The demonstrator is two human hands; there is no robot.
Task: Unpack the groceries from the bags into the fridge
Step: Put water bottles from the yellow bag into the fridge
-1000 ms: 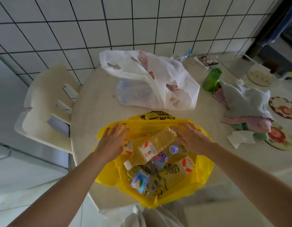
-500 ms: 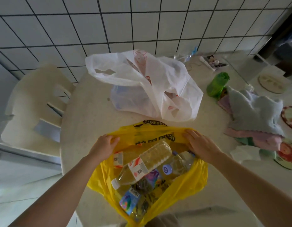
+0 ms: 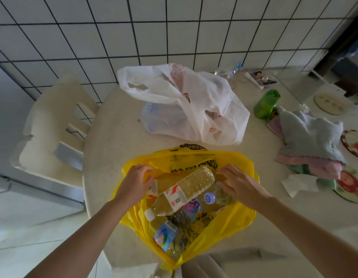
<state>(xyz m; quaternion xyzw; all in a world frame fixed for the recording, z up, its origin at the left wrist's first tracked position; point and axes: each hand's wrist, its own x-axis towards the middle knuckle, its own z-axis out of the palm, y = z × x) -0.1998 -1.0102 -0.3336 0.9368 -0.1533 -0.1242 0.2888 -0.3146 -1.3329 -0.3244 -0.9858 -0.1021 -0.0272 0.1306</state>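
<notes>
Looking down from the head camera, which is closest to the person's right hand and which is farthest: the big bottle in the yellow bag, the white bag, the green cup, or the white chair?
From the right hand:
1. Big bottle, right beside the fingers, inside the yellow bag.
2. White bag, just behind the yellow one, mid-table.
3. Green cup, back right on the table.
4. White chair, off the table's left side.

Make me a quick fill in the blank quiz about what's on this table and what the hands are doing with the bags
1. Both hands hold open the ____ bag.
2. The left hand grips the bag's ____.
3. The top bottle inside lies on its ____.
4. Behind it on the table sits a ____ bag.

Missing words: yellow; rim; side; white
</notes>
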